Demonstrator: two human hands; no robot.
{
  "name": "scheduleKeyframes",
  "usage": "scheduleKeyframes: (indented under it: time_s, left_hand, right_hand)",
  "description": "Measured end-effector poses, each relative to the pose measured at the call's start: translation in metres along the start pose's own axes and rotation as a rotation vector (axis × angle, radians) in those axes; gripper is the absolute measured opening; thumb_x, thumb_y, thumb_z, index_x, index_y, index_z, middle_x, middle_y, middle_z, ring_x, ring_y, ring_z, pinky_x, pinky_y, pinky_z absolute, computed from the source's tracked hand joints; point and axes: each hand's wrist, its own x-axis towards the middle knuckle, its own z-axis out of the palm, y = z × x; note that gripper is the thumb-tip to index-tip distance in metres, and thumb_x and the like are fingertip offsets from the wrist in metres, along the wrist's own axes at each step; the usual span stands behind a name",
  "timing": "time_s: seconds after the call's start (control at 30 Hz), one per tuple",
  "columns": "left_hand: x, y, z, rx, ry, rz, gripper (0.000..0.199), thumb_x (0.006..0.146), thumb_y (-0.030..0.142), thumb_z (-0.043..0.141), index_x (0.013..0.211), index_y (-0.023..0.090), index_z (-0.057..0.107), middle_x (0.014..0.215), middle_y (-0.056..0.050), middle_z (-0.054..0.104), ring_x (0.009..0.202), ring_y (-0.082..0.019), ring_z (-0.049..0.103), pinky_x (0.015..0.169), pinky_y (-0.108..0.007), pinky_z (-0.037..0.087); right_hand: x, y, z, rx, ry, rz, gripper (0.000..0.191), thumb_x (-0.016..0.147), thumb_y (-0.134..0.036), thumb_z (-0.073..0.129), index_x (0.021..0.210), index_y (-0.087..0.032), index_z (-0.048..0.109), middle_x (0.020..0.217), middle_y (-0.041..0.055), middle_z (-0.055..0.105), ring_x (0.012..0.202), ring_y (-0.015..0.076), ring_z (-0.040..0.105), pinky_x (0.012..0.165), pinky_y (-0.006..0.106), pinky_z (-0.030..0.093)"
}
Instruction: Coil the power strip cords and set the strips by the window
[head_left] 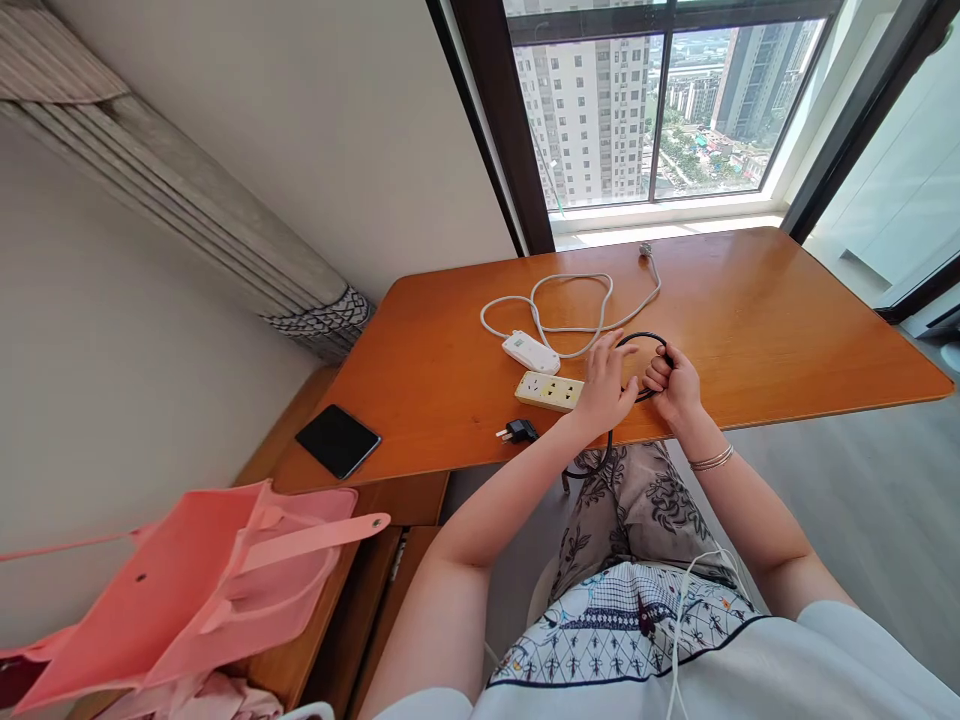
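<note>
My right hand (674,386) is closed around a black cable (643,335), which bends in a small loop between my two hands. My left hand (604,385) has its fingers apart, curved at the near side of that loop, and it covers one end of a cream power strip (541,389). Part of the cable droops below the table's front edge over my lap. A black plug (517,431) with metal pins lies by the table's edge, left of my left wrist. Just behind the strip rests a white box-shaped adapter (531,352) joined to a white cord (577,329).
The wooden table (787,320) stands against a window. At the cord's far end is a grey plug (646,250). A dark phone or tablet (338,441) lies at the table's left corner. Lower left, a pink bag (202,590) sits open on a wooden surface.
</note>
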Motion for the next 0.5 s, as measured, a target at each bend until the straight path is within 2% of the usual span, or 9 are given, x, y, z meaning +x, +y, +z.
scheduleKeyframes:
  time_s: [0.1, 0.2, 0.27, 0.33, 0.43, 0.5]
  left_hand:
    - [-0.007, 0.002, -0.008, 0.139, -0.215, 0.204, 0.032, 0.085, 0.018, 0.056, 0.116, 0.018, 0.061, 0.131, -0.014, 0.065, 0.144, -0.031, 0.045, 0.125, -0.056, 0.025]
    - [-0.008, 0.001, -0.012, 0.131, -0.315, 0.212, 0.042, 0.085, 0.016, 0.051, 0.126, 0.014, 0.057, 0.113, -0.013, 0.073, 0.124, -0.028, 0.062, 0.125, -0.058, 0.026]
    - [-0.006, -0.004, -0.015, 0.106, -0.389, 0.210, 0.051, 0.083, 0.010, 0.046, 0.133, 0.013, 0.053, 0.106, -0.011, 0.074, 0.112, -0.025, 0.067, 0.125, -0.059, 0.026]
    - [-0.002, -0.009, -0.020, 0.063, -0.467, 0.244, 0.060, 0.079, 0.004, 0.043, 0.137, 0.014, 0.051, 0.112, -0.010, 0.075, 0.113, -0.023, 0.068, 0.126, -0.058, 0.026]
    - [0.004, -0.016, -0.030, 0.039, -0.542, 0.306, 0.068, 0.076, -0.004, 0.037, 0.139, 0.018, 0.052, 0.132, -0.009, 0.069, 0.130, -0.019, 0.061, 0.126, -0.054, 0.029]
    - [0.005, -0.018, -0.036, 0.084, -0.569, 0.339, 0.070, 0.076, -0.007, 0.035, 0.138, 0.019, 0.054, 0.139, -0.009, 0.065, 0.138, -0.018, 0.054, 0.125, -0.052, 0.032]
  right_hand:
    - [0.000, 0.000, 0.001, 0.003, 0.011, -0.011, 0.029, 0.100, -0.031, 0.051, 0.073, -0.021, 0.045, 0.044, -0.0131, 0.019, 0.035, 0.0046, 0.012, 0.032, 0.013, 0.019]
    - [-0.001, -0.001, 0.002, 0.030, 0.045, -0.010, 0.031, 0.104, -0.026, 0.042, 0.073, -0.021, 0.044, 0.043, -0.0128, 0.019, 0.035, 0.0050, 0.013, 0.032, 0.013, 0.018]
    - [-0.001, -0.001, 0.001, 0.037, 0.057, -0.009, 0.032, 0.104, -0.024, 0.039, 0.073, -0.020, 0.044, 0.043, -0.0126, 0.019, 0.035, 0.0052, 0.013, 0.032, 0.013, 0.017]
    - [0.000, -0.001, 0.000, 0.027, 0.048, -0.011, 0.031, 0.103, -0.026, 0.044, 0.073, -0.021, 0.043, 0.043, -0.0129, 0.019, 0.035, 0.0050, 0.014, 0.032, 0.013, 0.017]
    - [0.002, -0.001, -0.002, 0.013, 0.029, -0.004, 0.031, 0.101, -0.030, 0.050, 0.073, -0.021, 0.042, 0.044, -0.0133, 0.019, 0.035, 0.0050, 0.014, 0.032, 0.013, 0.018]
    - [0.004, -0.001, -0.002, 0.020, 0.034, 0.007, 0.032, 0.103, -0.028, 0.045, 0.072, -0.021, 0.042, 0.043, -0.0130, 0.019, 0.035, 0.0053, 0.014, 0.032, 0.014, 0.018]
